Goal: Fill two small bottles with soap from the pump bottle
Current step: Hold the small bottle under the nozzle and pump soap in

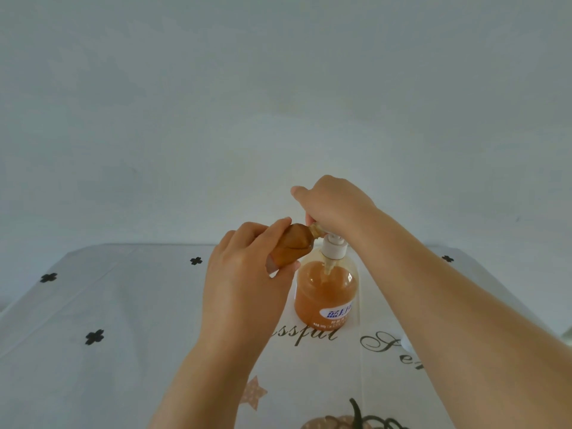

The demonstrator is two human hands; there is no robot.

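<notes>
- Hands: both are raised side by side over the table, each clamped on its own bottle, and nearly meet at the pump.
- Left hand (244,280): the fingers and thumb are wrapped round the small bottle (292,246), which is held clear of the table.
- Small bottle: it is filled with amber soap and held tilted. Its long axis runs from the base, low in the left palm, up and rightward to the neck. The open neck points at the right hand and is tucked just under that hand's fingers, at the pump spout.
- Right hand (334,205): the fingers are curled down over the pump head, which is mostly hidden beneath them, and the thumb is stretched out toward the left.
- Pump bottle (325,292): it stands upright on the table directly below the right hand and just right of the left hand. Its long axis is vertical, its white collar (333,247) is uppermost, and amber soap is seen through the clear wall.
- Tablecloth (123,305): it is white, printed with black flowers and script lettering, and spread beneath both forearms.
- Small white object (408,343): it is partly hidden at the left edge of the right forearm and cannot be identified.
</notes>
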